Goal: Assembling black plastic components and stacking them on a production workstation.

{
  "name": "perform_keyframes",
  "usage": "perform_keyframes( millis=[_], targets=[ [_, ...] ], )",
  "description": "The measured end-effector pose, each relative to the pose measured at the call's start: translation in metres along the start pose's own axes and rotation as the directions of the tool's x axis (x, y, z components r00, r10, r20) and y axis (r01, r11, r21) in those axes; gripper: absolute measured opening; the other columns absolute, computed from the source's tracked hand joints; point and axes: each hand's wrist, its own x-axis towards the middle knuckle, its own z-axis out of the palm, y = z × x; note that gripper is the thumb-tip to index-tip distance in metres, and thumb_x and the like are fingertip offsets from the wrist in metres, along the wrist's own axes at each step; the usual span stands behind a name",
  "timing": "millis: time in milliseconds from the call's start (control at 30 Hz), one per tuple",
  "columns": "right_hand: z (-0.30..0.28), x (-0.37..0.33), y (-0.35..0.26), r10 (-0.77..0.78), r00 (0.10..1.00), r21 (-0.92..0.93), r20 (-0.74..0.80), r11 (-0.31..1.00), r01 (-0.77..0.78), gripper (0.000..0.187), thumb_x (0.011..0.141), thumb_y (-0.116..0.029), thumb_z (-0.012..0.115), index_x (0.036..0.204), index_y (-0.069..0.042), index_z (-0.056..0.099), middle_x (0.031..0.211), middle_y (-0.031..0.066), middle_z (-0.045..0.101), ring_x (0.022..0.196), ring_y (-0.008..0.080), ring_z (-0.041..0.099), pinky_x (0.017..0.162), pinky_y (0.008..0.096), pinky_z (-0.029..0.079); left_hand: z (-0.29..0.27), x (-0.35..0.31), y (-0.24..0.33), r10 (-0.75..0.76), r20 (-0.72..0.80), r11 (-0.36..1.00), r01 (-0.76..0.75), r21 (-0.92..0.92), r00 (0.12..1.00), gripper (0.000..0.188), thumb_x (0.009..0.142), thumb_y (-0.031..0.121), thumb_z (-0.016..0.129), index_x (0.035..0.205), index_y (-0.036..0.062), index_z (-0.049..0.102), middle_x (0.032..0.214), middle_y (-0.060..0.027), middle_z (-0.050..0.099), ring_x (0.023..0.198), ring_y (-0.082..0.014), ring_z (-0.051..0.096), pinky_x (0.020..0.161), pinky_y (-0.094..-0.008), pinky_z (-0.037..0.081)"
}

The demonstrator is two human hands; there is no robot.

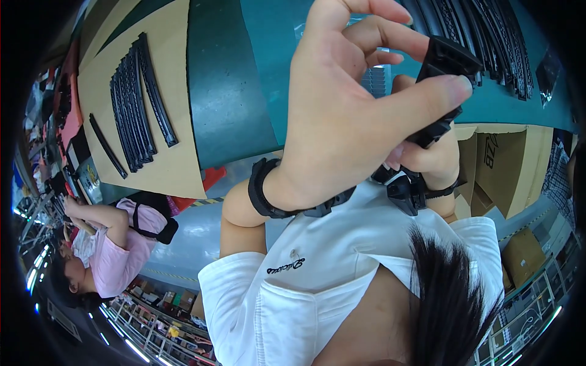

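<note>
Near one green table [223, 91], two hands [342, 107] [441, 160] hold one black part [448, 56], right of one cardboard sheet [173, 67].

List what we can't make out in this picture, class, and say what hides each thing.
Head view: the middle of the held black part, covered by the left hand.
Head view: much of the right hand, behind the left hand and black part.
Head view: the far ends of the black strips at upper right, cut off by the top edge.
Head view: the co-worker's fingers, too small and blurred.
</note>
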Motion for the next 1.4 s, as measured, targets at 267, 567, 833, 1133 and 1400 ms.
perform_keyframes(
  millis=[267, 567, 833, 1133, 1400],
  targets=[
    [-0.008, 0.008, 0.003, 0.02, 0.999, 0.011, 0.031, 1.0, -0.021, 0.015, 0.06, 0.001, 0.059, 0.071, -0.001, 0.05, 0.055, 0.001, 0.049, 0.045, 0.0063, 0.045, 0.042, 0.0195, 0.036, -0.017, 0.02, 0.008, -0.105, 0.008, 0.993, 0.105, 0.052, 0.994, 0.013, 0.07, -0.004, 0.058, 0.08, 0.0002, 0.051, 0.074, -0.0071, 0.056, 0.071, -0.0104, 0.053, 0.065, -0.0201, 0.043],
    [-0.022, 0.011, -0.005, -0.121, 0.992, 0.015, 0.023, 0.993, 0.121, 0.007, 0.063, 0.001, 0.057, 0.066, 0.0, 0.05, 0.053, 0.0022, 0.05, 0.041, 0.0066, 0.045, 0.04, 0.0192, 0.035, -0.098, 0.052, -0.041, 0.137, 0.585, 0.226, -0.601, 0.767, 0.799, 0.011, 0.065, 0.004, 0.061, 0.075, 0.0038, 0.057, 0.075, -0.0059, 0.057, 0.073, -0.0194, 0.055, 0.063, -0.0254, 0.044],
    [-0.018, 0.008, -0.004, -0.081, 0.996, -0.029, -0.041, 0.996, 0.08, 0.01, 0.063, 0.003, 0.058, 0.066, 0.0, 0.049, 0.052, 0.0007, 0.049, 0.042, 0.0062, 0.045, 0.04, 0.0188, 0.035, -0.099, 0.073, -0.055, -0.061, 0.799, 0.246, -0.766, 0.593, 0.599, 0.006, 0.065, 0.004, 0.058, 0.07, 0.0024, 0.057, 0.068, -0.0077, 0.054, 0.066, -0.0235, 0.054, 0.058, -0.0308, 0.044],
    [-0.019, 0.006, -0.003, -0.08, 0.996, -0.052, -0.048, 0.996, 0.078, 0.012, 0.061, 0.003, 0.06, 0.066, -0.001, 0.049, 0.053, 0.0001, 0.049, 0.042, 0.0057, 0.045, 0.04, 0.0189, 0.035, -0.096, 0.081, -0.053, -0.153, 0.806, 0.28, -0.757, 0.59, 0.572, 0.003, 0.065, 0.002, 0.057, 0.067, 0.0009, 0.056, 0.066, -0.0092, 0.054, 0.063, -0.0238, 0.054, 0.058, -0.0303, 0.044],
    [-0.017, 0.003, -0.003, -0.093, 0.994, -0.098, -0.054, 0.991, 0.088, 0.016, 0.061, 0.003, 0.061, 0.069, -0.002, 0.049, 0.056, -0.0009, 0.05, 0.044, 0.0049, 0.045, 0.041, 0.0181, 0.034, -0.083, 0.083, -0.053, -0.267, 0.767, 0.117, -0.77, 0.627, 0.583, 0.004, 0.061, 0.001, 0.058, 0.063, 0.0021, 0.054, 0.065, -0.0093, 0.055, 0.064, -0.0248, 0.054, 0.056, -0.0309, 0.043]
  ],
)
